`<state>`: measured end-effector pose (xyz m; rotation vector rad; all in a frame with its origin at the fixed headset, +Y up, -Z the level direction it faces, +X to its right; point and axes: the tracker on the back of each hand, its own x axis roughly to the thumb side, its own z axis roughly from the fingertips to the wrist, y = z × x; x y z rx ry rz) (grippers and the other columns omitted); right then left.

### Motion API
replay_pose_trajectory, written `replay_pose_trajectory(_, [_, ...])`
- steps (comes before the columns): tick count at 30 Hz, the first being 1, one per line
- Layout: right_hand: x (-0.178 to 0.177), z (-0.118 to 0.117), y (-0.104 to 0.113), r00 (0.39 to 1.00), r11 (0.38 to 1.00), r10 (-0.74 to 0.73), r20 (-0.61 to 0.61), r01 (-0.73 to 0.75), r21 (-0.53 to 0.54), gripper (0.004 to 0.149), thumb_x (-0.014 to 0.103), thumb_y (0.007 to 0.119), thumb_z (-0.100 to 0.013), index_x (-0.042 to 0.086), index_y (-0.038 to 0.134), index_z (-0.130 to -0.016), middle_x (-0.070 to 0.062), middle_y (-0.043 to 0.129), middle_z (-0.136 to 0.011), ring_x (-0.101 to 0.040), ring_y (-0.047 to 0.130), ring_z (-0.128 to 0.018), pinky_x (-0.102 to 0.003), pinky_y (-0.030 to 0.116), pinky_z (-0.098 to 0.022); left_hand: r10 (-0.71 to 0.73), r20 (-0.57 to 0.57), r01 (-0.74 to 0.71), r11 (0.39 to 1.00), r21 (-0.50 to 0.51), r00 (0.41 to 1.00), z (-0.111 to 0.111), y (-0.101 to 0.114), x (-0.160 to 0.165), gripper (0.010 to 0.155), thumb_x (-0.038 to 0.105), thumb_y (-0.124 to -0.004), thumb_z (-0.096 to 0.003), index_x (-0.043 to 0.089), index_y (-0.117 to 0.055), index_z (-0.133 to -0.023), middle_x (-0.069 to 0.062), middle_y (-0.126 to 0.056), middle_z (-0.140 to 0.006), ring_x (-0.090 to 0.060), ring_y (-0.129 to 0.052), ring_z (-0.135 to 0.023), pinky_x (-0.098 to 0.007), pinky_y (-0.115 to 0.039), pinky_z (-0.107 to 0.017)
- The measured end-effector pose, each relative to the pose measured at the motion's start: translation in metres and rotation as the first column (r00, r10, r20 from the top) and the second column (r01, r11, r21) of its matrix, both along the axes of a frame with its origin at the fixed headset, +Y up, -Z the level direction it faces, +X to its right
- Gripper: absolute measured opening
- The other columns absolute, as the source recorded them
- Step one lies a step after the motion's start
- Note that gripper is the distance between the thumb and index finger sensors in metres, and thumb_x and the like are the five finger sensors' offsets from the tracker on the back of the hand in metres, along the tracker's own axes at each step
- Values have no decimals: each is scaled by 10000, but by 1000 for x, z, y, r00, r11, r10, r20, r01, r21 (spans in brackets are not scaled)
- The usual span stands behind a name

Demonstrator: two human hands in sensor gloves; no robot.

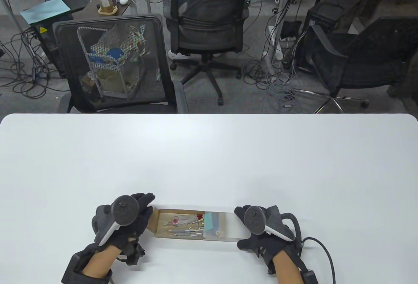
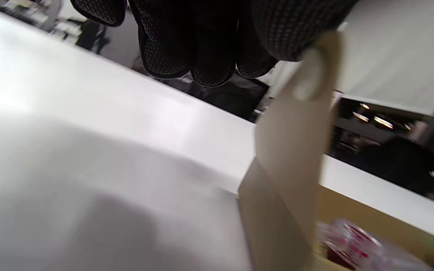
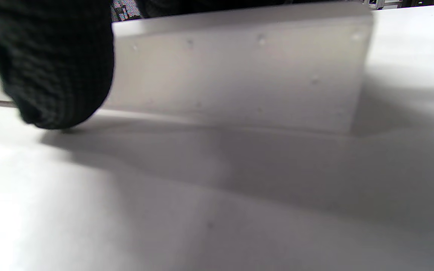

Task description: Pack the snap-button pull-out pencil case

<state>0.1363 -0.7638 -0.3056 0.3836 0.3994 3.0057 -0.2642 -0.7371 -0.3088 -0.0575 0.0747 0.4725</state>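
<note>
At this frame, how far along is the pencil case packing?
Done: stationery lies in the brown tray. In hand: the left hand holds the tray's end flap and the right hand grips the translucent sleeve, tray half out. Left: sliding it in, snapping.

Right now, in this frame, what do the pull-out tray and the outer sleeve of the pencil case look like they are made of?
The brown pull-out tray looks like matte kraft cardboard: flat tan walls and a thin folded end flap that the left hand grips. The frosted whitish sleeve seems to be translucent plastic, since a teal item shows faintly through it; its side looks smooth and semi-matte. The right hand holds it.
</note>
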Motion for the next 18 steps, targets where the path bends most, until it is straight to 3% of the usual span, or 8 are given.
replay_pose_trajectory(3, [0,0,0,1000,1000,-5,1,5,2,927,602,900,-281,416,430,-1058,90,510,-1158,-239,561,-1060,-576,442,-783,63,-38,-68,987,-148,997,-4,-17,-14,489,379,-774,-419,374,-810,-906,89,-857,-946,-213,-893,-876,-516,-637,-766])
replay_pose_trajectory(6, [1,0,-1,1000,1000,-5,0,5,9,926,603,899,-279,417,432,-1057,91,509,-1159,-240,564,-1058,-577,444,-782,103,47,-83,945,-316,994,-10,-35,-15,456,367,-776,-425,400,-843,-875,115,-831,-916,-178,-828,-857,-474,-630,-761])
replay_pose_trajectory(10, [0,1,-1,1000,1000,-4,1,4,15,922,601,898,-282,416,434,-1056,87,512,-1157,-245,564,-1057,-578,445,-781,-10,182,68,946,-318,983,-11,-40,-1,442,363,-785,-419,473,-861,-841,159,-807,-893,-161,-770,-819,-456,-577,-759])
replay_pose_trajectory(18, [-3,0,-2,999,999,-35,0,35,4,915,594,905,-283,416,448,-1055,89,518,-1156,-250,565,-1057,-582,435,-779,5,195,55,952,-300,981,-13,-45,4,437,374,-783,-420,476,-863,-837,170,-822,-852,-149,-780,-768,-449,-577,-739])
